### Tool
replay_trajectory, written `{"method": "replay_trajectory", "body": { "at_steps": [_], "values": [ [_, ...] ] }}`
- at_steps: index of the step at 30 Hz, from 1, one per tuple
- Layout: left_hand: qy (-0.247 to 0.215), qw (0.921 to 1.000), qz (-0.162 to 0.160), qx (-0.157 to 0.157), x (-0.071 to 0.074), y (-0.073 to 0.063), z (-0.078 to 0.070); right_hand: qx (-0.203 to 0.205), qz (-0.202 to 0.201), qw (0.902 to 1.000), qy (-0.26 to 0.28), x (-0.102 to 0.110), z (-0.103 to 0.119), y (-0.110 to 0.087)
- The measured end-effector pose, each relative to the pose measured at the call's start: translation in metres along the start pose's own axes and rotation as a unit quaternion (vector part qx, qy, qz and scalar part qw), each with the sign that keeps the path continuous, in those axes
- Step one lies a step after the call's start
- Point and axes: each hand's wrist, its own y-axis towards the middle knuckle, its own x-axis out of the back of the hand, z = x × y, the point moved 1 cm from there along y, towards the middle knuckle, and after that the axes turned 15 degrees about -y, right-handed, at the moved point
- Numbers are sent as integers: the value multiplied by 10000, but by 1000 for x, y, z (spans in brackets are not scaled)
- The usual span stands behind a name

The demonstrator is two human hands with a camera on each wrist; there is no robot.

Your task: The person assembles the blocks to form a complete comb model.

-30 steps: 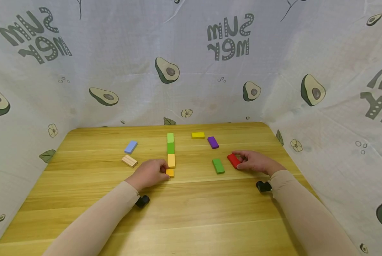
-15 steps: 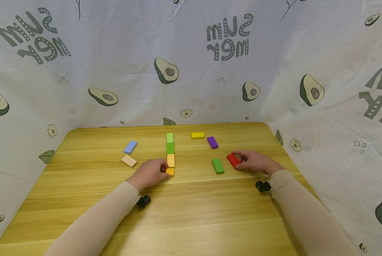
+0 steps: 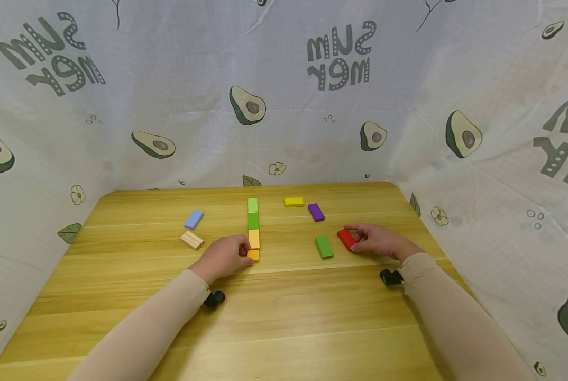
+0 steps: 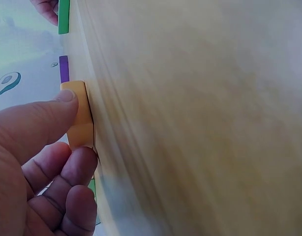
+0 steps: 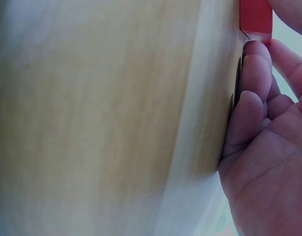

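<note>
flanking red block [image 3: 346,239] (apart): green block [image 3: 324,247]

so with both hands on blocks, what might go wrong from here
The left hand pinches the orange block at the near end of the row; a hard push might skew the others. The right hand holds the red block beside a green block, so sliding it left could bump that one.
</note>
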Motion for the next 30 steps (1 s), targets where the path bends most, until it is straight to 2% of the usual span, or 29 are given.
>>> {"method": "replay_trajectory", "body": {
  "at_steps": [30],
  "values": [
    [-1,10000,-45,41,-2,3,0,-10,16,10000,-44,0,0,0]
  ]
}}
